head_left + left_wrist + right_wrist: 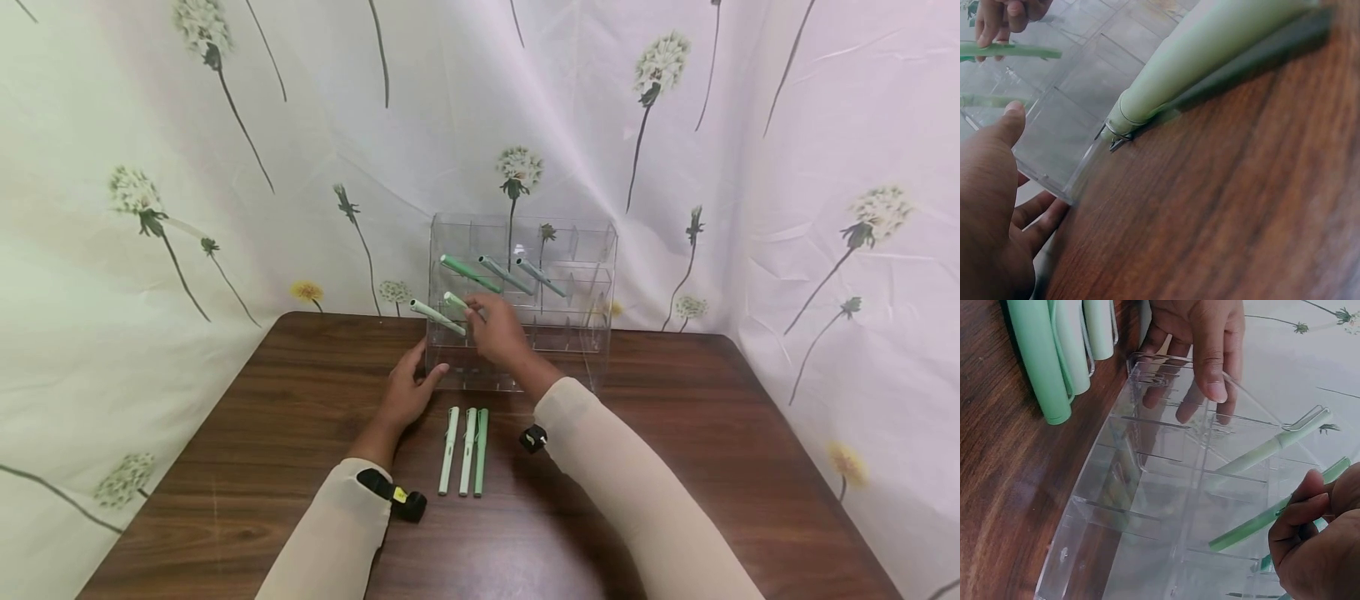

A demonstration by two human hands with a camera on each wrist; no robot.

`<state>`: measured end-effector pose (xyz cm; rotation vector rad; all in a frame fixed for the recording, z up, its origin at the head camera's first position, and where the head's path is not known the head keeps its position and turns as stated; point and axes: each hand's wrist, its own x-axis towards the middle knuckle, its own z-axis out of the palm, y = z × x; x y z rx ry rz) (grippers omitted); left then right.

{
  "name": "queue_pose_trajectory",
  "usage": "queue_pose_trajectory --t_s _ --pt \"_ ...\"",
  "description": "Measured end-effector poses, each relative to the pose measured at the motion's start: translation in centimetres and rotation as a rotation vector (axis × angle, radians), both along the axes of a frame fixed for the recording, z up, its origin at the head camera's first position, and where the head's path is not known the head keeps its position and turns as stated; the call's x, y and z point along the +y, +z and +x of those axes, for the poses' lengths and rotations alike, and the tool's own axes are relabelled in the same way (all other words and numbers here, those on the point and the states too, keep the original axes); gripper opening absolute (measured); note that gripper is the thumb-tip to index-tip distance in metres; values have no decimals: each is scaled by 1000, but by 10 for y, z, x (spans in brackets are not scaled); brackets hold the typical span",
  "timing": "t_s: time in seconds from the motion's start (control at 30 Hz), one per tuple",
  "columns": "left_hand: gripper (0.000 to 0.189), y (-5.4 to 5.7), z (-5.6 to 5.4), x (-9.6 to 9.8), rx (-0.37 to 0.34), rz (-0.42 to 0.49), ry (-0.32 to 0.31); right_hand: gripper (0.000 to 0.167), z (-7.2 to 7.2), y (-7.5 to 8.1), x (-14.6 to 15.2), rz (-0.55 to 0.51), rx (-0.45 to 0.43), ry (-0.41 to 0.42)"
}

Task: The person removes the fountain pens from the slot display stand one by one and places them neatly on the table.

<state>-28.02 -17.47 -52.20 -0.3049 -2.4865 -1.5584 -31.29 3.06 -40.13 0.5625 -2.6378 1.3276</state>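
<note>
My right hand (497,332) pinches a light green pen (1249,527) by its capped upper part, its lower end inside a compartment of the clear tiered organizer (570,337). My left hand (407,390) touches the organizer's left side, its fingers fairly straight along the wall and the thumb toward the front. Just left of the held pen, a pale green pen (437,317) leans in the same tier. One tier higher lean a bright green pen (470,273) and two grey-green pens, one in the middle (506,275) and one farther right (541,277).
Three pens lie side by side on the wooden table (300,500) in front of the organizer: a pale one (448,451), another pale one (468,451) and a green one (482,452). A dandelion-print curtain (465,125) hangs right behind the organizer.
</note>
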Motion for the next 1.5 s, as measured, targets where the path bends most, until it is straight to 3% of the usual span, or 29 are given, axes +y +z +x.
queue_pose_trajectory --t_s 0.37,0.77,1.0,1.1,1.33,1.5 --pt "75 0 -1 0 -20 8 -4 30 9 12 2 -60 92 31" --pt "76 0 0 -1 -46 -3 -2 26 27 32 11 -115 205 131" --pt "77 1 1 -1 -50 -3 -8 23 41 42 20 -250 186 181" --pt "77 1 1 0 -40 -2 -7 21 47 41 24 -250 207 200" --pt "75 -2 -2 1 -11 11 -15 20 63 27 33 -266 126 237" --pt "75 -1 -1 1 -8 18 -12 20 69 17 38 -221 127 223"
